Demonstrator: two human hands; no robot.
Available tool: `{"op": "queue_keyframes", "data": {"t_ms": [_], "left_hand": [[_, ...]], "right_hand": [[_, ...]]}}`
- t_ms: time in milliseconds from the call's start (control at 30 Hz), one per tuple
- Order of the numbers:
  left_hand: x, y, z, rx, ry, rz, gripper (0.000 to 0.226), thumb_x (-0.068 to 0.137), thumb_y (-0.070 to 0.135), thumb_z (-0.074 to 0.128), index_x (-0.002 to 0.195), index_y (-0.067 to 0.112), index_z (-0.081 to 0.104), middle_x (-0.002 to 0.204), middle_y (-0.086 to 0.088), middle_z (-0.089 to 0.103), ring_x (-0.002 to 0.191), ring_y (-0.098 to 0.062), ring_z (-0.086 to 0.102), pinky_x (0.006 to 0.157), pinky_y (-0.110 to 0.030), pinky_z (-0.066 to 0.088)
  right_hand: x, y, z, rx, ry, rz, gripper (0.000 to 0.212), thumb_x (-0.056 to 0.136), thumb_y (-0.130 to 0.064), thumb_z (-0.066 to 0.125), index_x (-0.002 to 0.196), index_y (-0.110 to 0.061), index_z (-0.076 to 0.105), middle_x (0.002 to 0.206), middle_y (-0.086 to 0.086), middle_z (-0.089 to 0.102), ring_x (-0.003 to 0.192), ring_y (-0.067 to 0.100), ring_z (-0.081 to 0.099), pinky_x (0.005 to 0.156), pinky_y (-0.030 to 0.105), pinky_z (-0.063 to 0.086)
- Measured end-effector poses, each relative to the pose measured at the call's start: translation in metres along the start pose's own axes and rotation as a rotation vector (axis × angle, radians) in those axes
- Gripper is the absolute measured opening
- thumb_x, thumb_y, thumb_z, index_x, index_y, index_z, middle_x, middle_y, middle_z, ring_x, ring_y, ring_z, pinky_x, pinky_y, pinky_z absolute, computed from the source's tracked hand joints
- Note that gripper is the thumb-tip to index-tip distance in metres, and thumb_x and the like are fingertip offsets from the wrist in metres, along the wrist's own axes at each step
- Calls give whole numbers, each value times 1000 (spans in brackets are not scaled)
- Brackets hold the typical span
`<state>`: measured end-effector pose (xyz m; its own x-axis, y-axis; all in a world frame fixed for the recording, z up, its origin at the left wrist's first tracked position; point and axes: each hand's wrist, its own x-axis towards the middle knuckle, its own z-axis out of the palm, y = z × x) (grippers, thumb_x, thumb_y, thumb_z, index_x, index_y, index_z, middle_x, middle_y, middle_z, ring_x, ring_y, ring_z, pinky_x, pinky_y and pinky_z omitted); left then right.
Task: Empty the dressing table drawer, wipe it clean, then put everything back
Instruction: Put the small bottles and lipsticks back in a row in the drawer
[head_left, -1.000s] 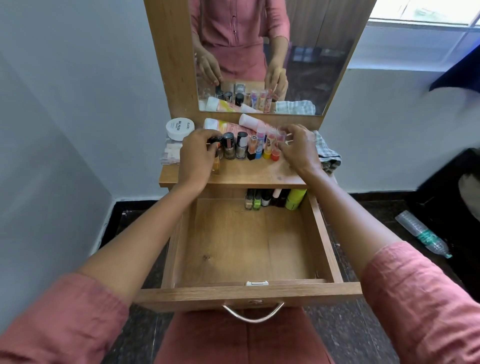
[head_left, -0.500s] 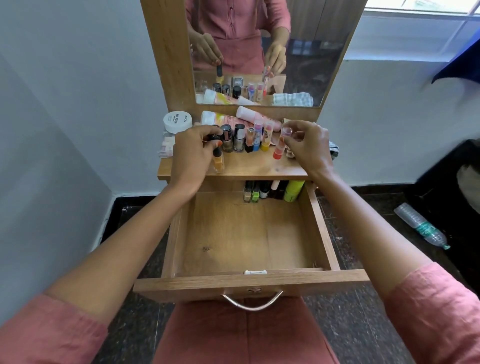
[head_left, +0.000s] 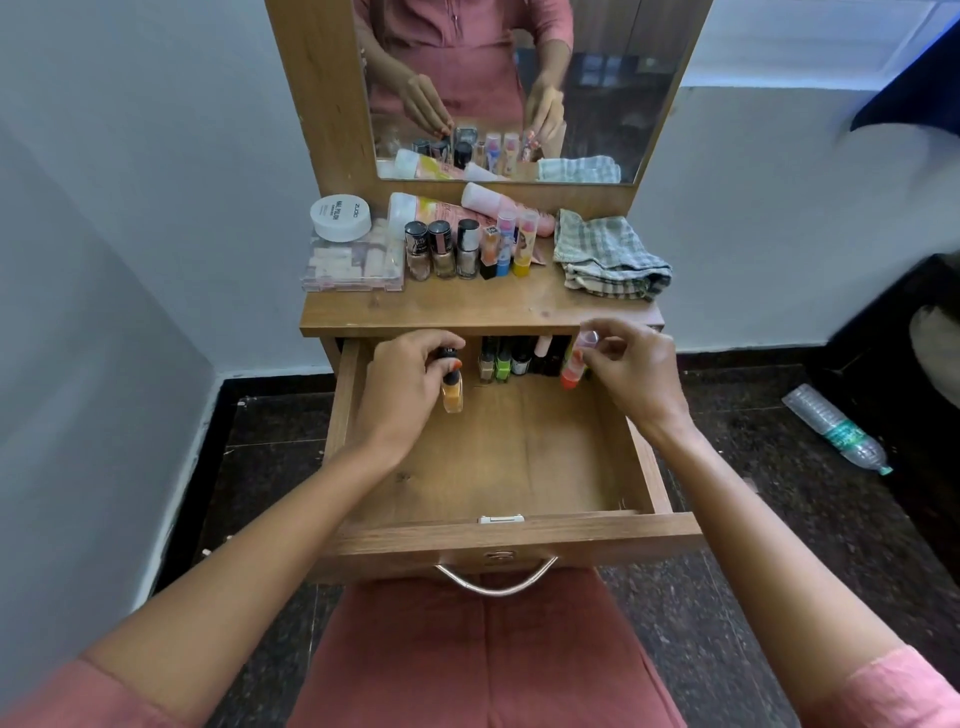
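The wooden drawer (head_left: 488, 540) is pulled out, its floor mostly bare. At its back stands a row of small bottles (head_left: 511, 361). My left hand (head_left: 405, 384) pinches an orange nail polish bottle (head_left: 452, 392) by its black cap, over the drawer's back left. My right hand (head_left: 631, 371) pinches a red-based lipstick tube (head_left: 574, 364) over the back right. On the tabletop (head_left: 467, 309) stand nail polish bottles (head_left: 444, 249), lipsticks (head_left: 506, 244), lying tubes (head_left: 467, 208), a white jar (head_left: 340, 217) on a clear box (head_left: 353, 262), and a folded checked cloth (head_left: 608, 260).
A mirror (head_left: 519, 88) rises behind the tabletop and reflects both hands. Grey walls close in left and behind. A plastic water bottle (head_left: 834, 428) lies on the dark floor at right. A dark object sits at the far right edge.
Both hands lifted one item each off the tabletop and came down into the drawer's back end. The view tilted downward.
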<state>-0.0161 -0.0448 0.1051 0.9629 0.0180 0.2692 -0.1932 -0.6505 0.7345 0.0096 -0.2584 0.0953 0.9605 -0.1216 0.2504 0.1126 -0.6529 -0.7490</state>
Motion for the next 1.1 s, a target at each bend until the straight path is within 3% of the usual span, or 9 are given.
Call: {"op": "queue_keyframes", "data": {"t_ms": [167,333,533,700,800,933,1100], "left_hand": [[0,-17,19,60,-57,-12,25,84,1,59,108,6,65,109,-8,68,89,0,53,71,10,34],[6,-26,36,121,-104,-2,28,86,2,56,113,4,61,117,-10,64,105,-16,61,84,-10,38],[16,-33,48,169,-126,5,28,87,1,55,115,2,60,118,-13,63,109,-21,59,89,-16,39],[22,-34,54,150,-97,13,28,87,1,54,115,1,59,117,-13,63,109,-22,59,90,-19,41],[24,-34,59,139,-72,18,28,87,0,54,114,1,60,115,-13,63,108,-22,59,91,-23,43],[23,-37,66,101,-17,-5,28,86,1,55,114,1,59,113,-14,64,105,-23,60,92,-28,46],[28,-44,71,63,-29,-94,35,82,5,62,117,2,59,116,-13,64,108,-23,59,94,-24,42]], "right_hand": [[-10,24,8,-63,-16,68,20,78,4,61,95,-2,68,83,8,64,67,11,58,61,-1,40],[-8,41,13,-134,-26,70,15,77,4,59,86,-5,66,75,9,68,71,21,66,79,32,52],[-1,45,15,-188,-41,55,10,79,5,59,86,1,65,86,6,57,68,14,54,72,17,43],[6,50,21,-213,-30,23,8,78,5,60,83,1,66,88,14,61,78,28,60,76,38,52],[9,57,26,-234,-17,29,11,76,7,58,80,0,66,87,15,60,82,33,59,75,45,52],[11,63,30,-256,4,42,8,76,6,60,81,3,66,96,17,54,85,34,58,80,44,52],[14,66,31,-293,7,60,10,75,3,62,85,5,67,100,20,53,90,35,56,84,46,50]]}}
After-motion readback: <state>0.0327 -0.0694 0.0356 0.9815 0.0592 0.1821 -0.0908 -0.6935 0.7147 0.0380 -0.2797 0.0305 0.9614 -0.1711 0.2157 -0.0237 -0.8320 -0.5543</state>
